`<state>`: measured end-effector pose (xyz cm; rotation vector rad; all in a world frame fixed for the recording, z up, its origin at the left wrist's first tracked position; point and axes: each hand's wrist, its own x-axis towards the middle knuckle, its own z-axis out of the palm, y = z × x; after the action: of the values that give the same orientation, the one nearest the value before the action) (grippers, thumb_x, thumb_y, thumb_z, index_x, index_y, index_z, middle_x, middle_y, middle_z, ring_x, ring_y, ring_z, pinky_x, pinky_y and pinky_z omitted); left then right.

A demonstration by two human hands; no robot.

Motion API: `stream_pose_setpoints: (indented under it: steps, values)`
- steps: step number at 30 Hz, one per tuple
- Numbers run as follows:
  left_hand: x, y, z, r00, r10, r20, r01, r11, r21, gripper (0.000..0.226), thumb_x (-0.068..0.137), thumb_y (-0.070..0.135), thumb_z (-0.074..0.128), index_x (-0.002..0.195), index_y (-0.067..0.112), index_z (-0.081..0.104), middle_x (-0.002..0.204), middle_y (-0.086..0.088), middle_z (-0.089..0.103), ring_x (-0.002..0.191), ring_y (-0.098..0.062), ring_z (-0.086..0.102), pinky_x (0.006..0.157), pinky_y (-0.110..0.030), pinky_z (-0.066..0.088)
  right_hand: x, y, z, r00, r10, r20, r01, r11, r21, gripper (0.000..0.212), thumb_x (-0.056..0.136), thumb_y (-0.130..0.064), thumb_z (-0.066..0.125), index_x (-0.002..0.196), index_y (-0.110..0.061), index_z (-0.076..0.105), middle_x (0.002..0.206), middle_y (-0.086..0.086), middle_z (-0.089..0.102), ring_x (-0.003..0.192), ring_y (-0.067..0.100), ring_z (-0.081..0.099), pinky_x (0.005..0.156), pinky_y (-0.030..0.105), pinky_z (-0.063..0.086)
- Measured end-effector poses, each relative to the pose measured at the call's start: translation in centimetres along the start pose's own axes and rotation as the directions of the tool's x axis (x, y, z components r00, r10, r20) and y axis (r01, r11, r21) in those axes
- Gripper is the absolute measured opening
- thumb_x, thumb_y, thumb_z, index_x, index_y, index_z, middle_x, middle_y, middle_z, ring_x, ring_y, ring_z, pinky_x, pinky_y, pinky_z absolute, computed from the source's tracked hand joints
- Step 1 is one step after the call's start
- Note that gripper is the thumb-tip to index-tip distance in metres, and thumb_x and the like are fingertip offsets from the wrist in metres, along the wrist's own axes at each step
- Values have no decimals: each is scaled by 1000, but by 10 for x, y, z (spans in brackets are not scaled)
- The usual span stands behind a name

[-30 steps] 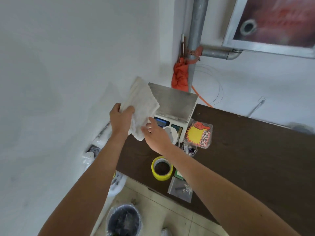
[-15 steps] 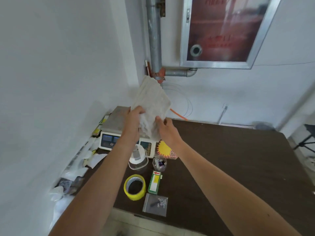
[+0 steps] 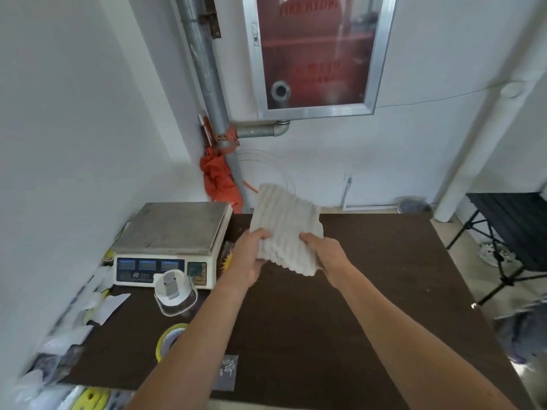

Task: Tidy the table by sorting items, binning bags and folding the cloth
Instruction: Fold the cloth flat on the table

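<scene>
Above the dark brown table [image 3: 370, 291], held clear of its surface: one white ribbed cloth [image 3: 285, 229], folded into a rough rectangle, ridges running away from the viewer. Left hand [image 3: 247, 255]: fingers curled closed over the cloth's near left edge, thumb on top. Right hand [image 3: 328, 255]: fingers closed on the near right edge, the cloth's lower corner hanging just beside the wrist. Both forearms bare, reaching in from the bottom edge. Left of the cloth, on the table's far left corner: one electronic weighing scale [image 3: 174, 232], steel platform, blue display panels facing the viewer. Touching the scale's front: one clear plastic container with white lid [image 3: 174, 291]. Near front edge, partly hidden by the left forearm: one yellow tape roll [image 3: 167, 338]; one small clear bag of screws [image 3: 228, 371]. Along the left wall, beside the table: loose plastic bags [image 3: 97, 303], blurred. Far corner, against the pipe: one orange cloth bundle [image 3: 219, 182].
</scene>
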<state>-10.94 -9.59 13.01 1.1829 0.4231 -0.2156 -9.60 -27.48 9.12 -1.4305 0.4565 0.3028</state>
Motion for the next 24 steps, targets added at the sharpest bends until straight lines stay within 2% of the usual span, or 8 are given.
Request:
stream_pose_setpoints:
  steps: [4,6,9,13,16,19,21,24]
  values:
    - [6,-52,14,998,0,-66,24,934,356,42,84,10,69,126,13,60,114,-5,69,103,-25,68,91,-45,59,1,29,-48,997,1,-80,-9,996,-93,67,80,-29,78,136,-9,47,122,4,61,106,22,62,79,35,52]
    - [5,-76,19,997,-9,-71,43,867,496,43,85,14,71,126,13,58,112,-1,66,100,-19,65,82,-38,58,1,43,-67,996,3,-93,-16,990,-140,71,83,-24,76,142,-11,39,119,0,57,106,20,59,81,34,49]
    - [7,-113,27,996,-52,-77,87,821,564,39,88,13,70,123,16,54,107,6,62,96,-10,61,71,-26,50,3,66,-92,996,25,-91,-46,970,-239,72,85,-20,71,146,-11,34,111,-5,54,103,18,56,83,36,48]
    - [8,-154,29,983,-93,-159,178,694,698,48,89,19,70,133,17,51,124,1,60,109,-17,59,93,-35,52,5,90,-116,997,70,-43,-82,902,-423,76,87,-24,65,152,-14,27,118,-2,54,108,21,57,92,40,51]
    - [4,-170,29,972,-69,-225,218,619,754,65,91,22,69,149,16,41,141,-5,56,124,-22,57,100,-35,48,9,105,-129,996,90,-10,-79,811,-580,78,88,-27,65,154,-15,25,136,6,52,119,26,56,91,35,48]
    - [-1,-179,32,979,-22,-202,184,522,833,66,94,22,66,153,17,37,151,-5,49,136,-24,50,109,-38,44,12,114,-135,999,-41,-33,3,680,-734,72,87,-29,66,149,-11,33,140,10,46,125,26,49,93,36,46]
    - [-5,-183,37,990,30,-139,116,400,909,64,95,21,63,154,17,37,154,-5,44,140,-24,45,113,-37,40,13,116,-135,987,-163,-7,89,576,-812,65,87,-26,63,144,-12,37,139,9,44,125,26,46,99,38,45]
    - [-12,-193,43,995,95,20,-36,175,984,65,100,21,58,158,17,29,168,-4,21,154,-22,22,122,-34,25,12,117,-127,966,-237,108,206,444,-872,60,89,-26,59,145,-15,37,143,7,42,128,25,45,101,37,44]
